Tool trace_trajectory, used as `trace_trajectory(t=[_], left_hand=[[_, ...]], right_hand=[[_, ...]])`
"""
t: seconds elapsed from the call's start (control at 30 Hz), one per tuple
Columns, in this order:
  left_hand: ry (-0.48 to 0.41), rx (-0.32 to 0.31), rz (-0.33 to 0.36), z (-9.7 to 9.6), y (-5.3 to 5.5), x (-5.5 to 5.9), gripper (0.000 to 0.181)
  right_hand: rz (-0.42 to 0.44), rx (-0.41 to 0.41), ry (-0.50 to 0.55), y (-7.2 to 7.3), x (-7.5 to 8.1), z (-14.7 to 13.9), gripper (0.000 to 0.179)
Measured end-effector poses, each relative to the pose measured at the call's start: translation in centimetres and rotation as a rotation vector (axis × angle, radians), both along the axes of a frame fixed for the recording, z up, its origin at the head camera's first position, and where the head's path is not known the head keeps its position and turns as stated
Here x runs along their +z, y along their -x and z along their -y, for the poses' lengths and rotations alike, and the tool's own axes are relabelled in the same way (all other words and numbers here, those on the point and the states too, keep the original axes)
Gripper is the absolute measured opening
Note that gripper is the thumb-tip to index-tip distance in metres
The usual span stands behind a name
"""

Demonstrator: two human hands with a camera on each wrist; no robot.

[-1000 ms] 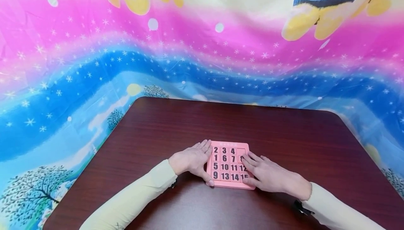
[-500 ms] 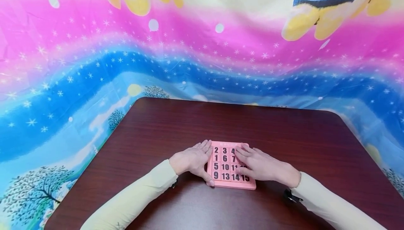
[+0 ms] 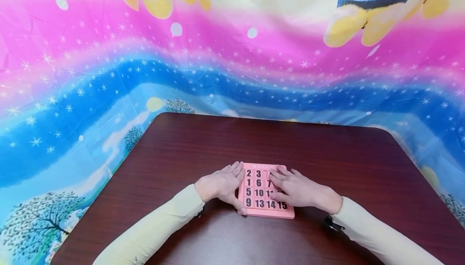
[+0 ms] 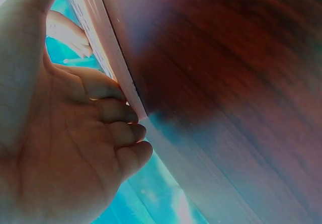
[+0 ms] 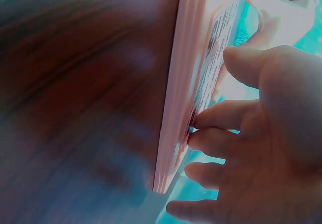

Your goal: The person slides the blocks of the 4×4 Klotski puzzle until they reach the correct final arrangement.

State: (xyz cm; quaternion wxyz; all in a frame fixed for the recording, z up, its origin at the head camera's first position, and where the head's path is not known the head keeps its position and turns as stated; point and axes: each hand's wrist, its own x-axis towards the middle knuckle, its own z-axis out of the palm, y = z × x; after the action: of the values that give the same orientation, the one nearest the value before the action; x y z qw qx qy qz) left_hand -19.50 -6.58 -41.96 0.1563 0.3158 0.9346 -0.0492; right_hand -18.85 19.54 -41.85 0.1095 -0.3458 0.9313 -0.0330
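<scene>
A pink number slide puzzle (image 3: 258, 193) lies flat on the dark wooden table (image 3: 232, 144). Black numerals mark its tiles; 2, 3, 1, 6, 5, 10, 9, 13, 14 and 15 read clearly. Along the left side of the frame rests my left hand (image 3: 223, 184), fingers extended to the top corner and thumb at the bottom one. My right hand (image 3: 301, 188) reaches over the right side, its fingertips on the upper right tiles, which they cover. In the right wrist view, the first two fingers touch the puzzle's face (image 5: 209, 68), while the others stay apart from it.
Behind the table hangs a patterned cloth (image 3: 232, 55) in pink and blue. Table surface surrounds the puzzle on all sides. A dark device (image 3: 333, 224) sits under the right wrist.
My right hand has moved left across the puzzle from its right edge. The 4 tile and the top right gap, visible earlier, are now hidden. My left hand stays put.
</scene>
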Motion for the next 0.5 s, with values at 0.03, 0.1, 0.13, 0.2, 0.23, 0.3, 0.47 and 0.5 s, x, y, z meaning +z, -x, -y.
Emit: trace_trajectory(t=[0.03,0.1,0.13,0.2,0.23,0.3,0.47,0.5], left_hand=[[0.002,-0.001,-0.001,0.0,0.0,0.0,0.131],[0.002,-0.001,0.000,0.0,0.0,0.0,0.131],[0.003,0.000,0.000,0.0,0.0,0.0,0.131],[-0.001,0.002,0.003,0.0,0.0,0.0,0.131],[-0.003,0.003,0.005,0.0,0.0,0.0,0.131],[-0.006,0.002,0.002,0.0,0.0,0.0,0.131],[-0.004,0.005,0.001,0.0,0.0,0.1,0.131],[-0.005,0.006,0.002,0.0,-0.1,0.1,0.131]], right_hand=[[0.001,-0.001,0.002,0.0,0.0,-0.2,0.066],[0.004,-0.004,0.009,0.0,0.0,-0.6,0.066],[0.004,-0.005,0.013,0.0,0.0,-0.8,0.067],[0.007,-0.012,0.018,0.0,0.0,-1.3,0.067],[0.007,-0.014,0.021,0.0,0.0,-1.5,0.067],[0.001,-0.015,0.024,0.0,0.0,-1.9,0.067],[-0.032,-0.015,0.024,0.0,0.3,-2.0,0.065],[-0.034,-0.019,0.025,0.0,0.4,-1.9,0.065]])
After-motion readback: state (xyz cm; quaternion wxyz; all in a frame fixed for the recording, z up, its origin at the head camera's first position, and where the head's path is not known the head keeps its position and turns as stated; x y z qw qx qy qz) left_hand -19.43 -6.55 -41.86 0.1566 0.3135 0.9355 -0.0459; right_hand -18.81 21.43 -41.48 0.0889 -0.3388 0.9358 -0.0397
